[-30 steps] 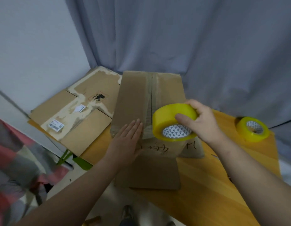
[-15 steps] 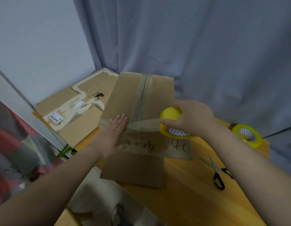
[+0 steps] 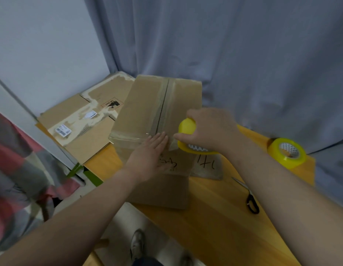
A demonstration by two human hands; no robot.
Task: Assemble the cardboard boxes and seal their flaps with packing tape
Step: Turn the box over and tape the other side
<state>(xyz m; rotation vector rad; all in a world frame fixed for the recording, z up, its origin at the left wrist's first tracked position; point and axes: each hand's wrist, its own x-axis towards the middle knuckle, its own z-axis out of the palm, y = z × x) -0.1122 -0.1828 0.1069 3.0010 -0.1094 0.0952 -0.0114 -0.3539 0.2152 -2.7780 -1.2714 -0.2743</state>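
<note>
Fingers of the left hand are pressed flat on the brown cardboard box. A yellow tape roll is gripped by the right hand; clear tape is stretched across the box's near edge.

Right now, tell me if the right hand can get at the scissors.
Probably yes, once freed: the scissors lie bare on the table beside the right forearm, but the right hand holds the tape roll.

Near right: bare yellow wooden tabletop
Right edge: black-handled scissors, spare yellow tape roll
Left: flattened brown cardboard sheets
</note>
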